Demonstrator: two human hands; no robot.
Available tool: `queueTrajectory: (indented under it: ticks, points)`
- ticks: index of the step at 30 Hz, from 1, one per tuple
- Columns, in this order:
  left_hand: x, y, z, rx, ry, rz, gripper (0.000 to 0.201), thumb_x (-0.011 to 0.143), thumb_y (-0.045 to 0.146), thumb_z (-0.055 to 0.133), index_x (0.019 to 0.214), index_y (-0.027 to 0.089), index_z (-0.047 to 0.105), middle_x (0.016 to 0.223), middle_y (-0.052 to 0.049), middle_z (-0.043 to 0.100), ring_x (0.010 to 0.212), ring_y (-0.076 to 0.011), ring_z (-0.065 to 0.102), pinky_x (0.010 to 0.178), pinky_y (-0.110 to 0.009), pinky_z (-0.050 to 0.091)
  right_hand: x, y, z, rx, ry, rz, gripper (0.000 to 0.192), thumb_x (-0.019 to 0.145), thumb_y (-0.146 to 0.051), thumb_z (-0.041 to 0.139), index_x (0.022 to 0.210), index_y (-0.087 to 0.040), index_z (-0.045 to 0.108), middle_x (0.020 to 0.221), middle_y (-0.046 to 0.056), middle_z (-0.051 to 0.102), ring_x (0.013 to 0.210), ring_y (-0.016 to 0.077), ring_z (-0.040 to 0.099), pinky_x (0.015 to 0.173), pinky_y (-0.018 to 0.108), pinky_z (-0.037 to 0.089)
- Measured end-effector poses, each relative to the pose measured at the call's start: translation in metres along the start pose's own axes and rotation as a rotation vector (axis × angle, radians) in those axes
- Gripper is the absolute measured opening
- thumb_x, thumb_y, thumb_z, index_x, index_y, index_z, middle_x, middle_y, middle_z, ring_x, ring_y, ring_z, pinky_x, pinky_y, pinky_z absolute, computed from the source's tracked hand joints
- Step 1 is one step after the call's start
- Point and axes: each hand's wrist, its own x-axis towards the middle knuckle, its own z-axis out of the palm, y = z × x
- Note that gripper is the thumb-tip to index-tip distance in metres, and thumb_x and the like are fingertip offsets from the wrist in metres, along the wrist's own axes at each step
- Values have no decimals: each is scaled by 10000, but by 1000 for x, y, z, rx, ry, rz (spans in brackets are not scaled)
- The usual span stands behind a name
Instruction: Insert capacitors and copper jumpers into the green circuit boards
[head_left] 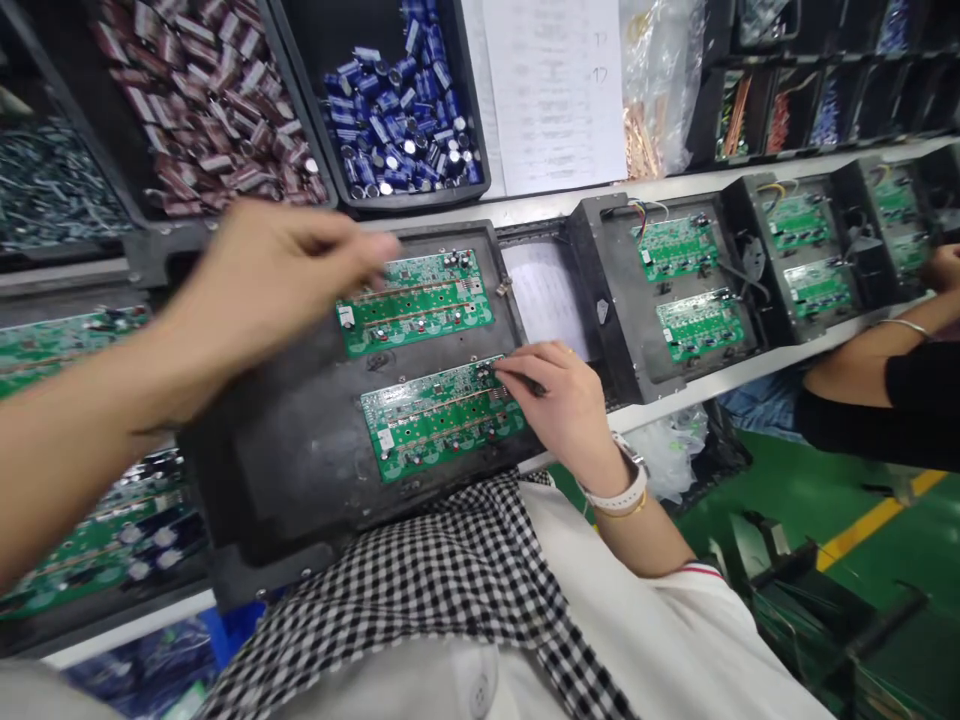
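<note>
In a dark tray [292, 440] before me lie two green circuit boards, one above the other. My right hand [559, 400], with a white watch on its wrist, is at the right end of the lower circuit board [442, 425]. Its thumb and fingertips are pinched together beside small black components; what they hold, if anything, is too small to make out. My left hand [292, 265] hovers over the left part of the upper circuit board [420, 312] and hides a corner of it. Motion smears its fingers, so their grip is unclear.
Behind the tray stand bins of brown capacitors [217, 100] and blue capacitors [405, 120]. A printed sheet [555, 95] lies beside them. More trays with boards [679, 245] line up rightward, where a co-worker's arm [862, 360] reaches in. Larger populated boards [112, 530] are at left.
</note>
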Motion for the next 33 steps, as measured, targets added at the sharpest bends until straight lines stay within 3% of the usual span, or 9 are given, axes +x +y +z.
queueTrajectory:
  ticks: [3,7,11,16,19,23,33]
  points:
    - [0,-9,31,-64,-158,39,391,843,344,721,553,130,572,519,23,461,483,-41,357,442,-157,256,17,-12,-4,169,98,-100,233,954,-270,589,1163,-289,691,1053,21,736,975,173,664,903,338,536]
    - [3,-16,54,-283,-289,-109,357,796,346,731,555,150,555,515,29,360,439,-53,272,403,-196,185,38,-26,2,265,162,-178,190,973,-267,557,1063,-267,724,1026,19,745,973,148,668,913,300,527]
    - [7,-18,50,-361,-287,-124,297,801,322,718,590,145,606,527,21,398,444,-57,297,411,-200,214,65,-15,1,223,67,-168,181,979,-236,535,973,-257,715,972,9,734,957,152,653,898,296,506]
    - [19,-24,41,-294,-219,-15,161,769,241,760,683,120,700,646,-19,592,566,-71,483,527,-177,392,120,32,3,59,-34,-161,168,930,-145,543,925,-206,700,948,30,702,909,178,627,867,318,463]
    - [25,-28,37,-329,-203,-41,86,730,186,787,759,124,734,688,-20,650,594,-75,549,573,-169,449,144,53,11,28,-144,-188,185,894,-91,542,902,-191,697,919,31,708,888,179,630,849,311,453]
    - [28,-30,33,-355,-200,-90,124,740,192,791,831,124,741,745,-44,709,624,-101,629,629,-194,519,152,56,20,137,-201,-225,243,868,-41,519,994,-202,650,932,4,713,895,144,642,827,265,457]
    - [30,-34,31,-399,-257,-109,80,821,171,722,875,116,703,811,-83,758,688,-138,711,662,-201,567,148,60,24,119,-150,-238,243,848,-23,508,968,-215,595,889,6,660,856,157,604,798,296,458]
